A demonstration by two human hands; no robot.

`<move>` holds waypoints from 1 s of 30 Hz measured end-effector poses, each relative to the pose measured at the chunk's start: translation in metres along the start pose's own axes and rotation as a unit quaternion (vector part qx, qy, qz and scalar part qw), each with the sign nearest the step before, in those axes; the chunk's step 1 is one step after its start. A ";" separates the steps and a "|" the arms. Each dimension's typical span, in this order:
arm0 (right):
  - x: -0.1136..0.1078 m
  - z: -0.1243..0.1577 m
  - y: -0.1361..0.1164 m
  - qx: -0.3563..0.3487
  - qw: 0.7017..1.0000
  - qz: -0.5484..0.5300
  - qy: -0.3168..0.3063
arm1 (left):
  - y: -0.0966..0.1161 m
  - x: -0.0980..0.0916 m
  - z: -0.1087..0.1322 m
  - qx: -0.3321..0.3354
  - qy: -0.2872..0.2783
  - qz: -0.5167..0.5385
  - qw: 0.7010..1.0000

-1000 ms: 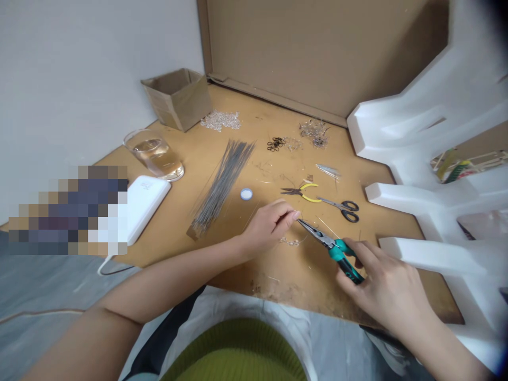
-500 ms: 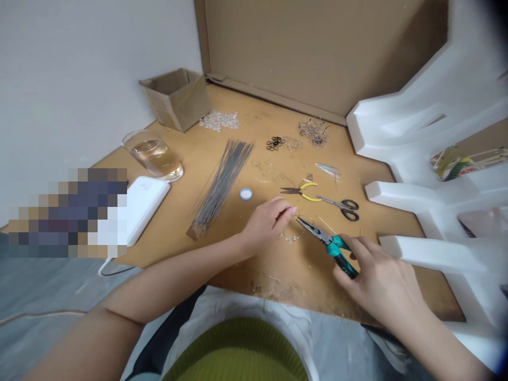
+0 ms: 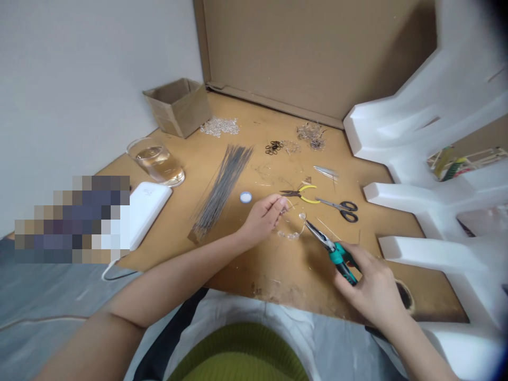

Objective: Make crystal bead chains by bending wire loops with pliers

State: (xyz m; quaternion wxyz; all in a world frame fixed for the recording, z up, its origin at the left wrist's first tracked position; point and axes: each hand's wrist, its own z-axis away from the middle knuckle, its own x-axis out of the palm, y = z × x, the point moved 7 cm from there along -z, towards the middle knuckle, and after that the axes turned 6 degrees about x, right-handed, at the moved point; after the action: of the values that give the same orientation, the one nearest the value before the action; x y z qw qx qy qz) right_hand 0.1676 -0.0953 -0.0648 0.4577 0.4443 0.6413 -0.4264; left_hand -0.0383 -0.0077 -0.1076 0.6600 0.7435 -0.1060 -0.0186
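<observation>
My left hand pinches one side of a thin wire loop strung with clear beads, thumb and fingers pressed together. Wrapped round the teal and black handles of long-nose pliers is my right hand. The plier tips touch or nearly touch the loop's right side; I cannot tell whether they grip the wire. Just beyond the loop lie yellow-handled pliers and black-handled scissors. A small round white lid or dish sits left of them.
Left of my hands lies a bundle of grey wires. Farther back are clear beads, black rings, a wire pile and a cardboard box. A glass of liquid and a white power bank stand left; white foam borders the right.
The right hand and pliers have shifted slightly right and down, and the jaws look more closed. My left hand has turned a little, so more of the beaded loop shows.
</observation>
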 end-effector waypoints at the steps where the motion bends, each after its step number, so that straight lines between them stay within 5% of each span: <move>1: -0.002 0.002 0.001 -0.006 1.000 -0.016 0.009 | -0.001 0.000 -0.001 -0.010 0.003 0.014 1.000; 10: 0.017 0.001 0.024 0.080 0.994 0.072 -0.026 | -0.012 0.007 -0.002 -0.058 -0.040 0.156 0.985; 15: 0.033 -0.005 0.020 0.055 0.991 0.114 -0.053 | -0.012 0.010 -0.002 -0.075 -0.057 0.198 0.976; 24: 0.054 -0.018 0.021 0.006 0.996 0.087 -0.026 | 0.007 -0.003 0.004 0.037 0.009 -0.084 0.996; 30: 0.046 -0.023 0.020 0.017 1.000 -0.015 0.013 | 0.014 -0.001 0.007 0.062 0.011 -0.128 0.990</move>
State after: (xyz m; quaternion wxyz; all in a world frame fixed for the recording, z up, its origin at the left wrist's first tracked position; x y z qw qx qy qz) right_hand 0.1731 -0.0603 -0.1069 0.4353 0.4477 0.6467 -0.4379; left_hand -0.0422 -0.0159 -0.0952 0.6057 0.7908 -0.0039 -0.0885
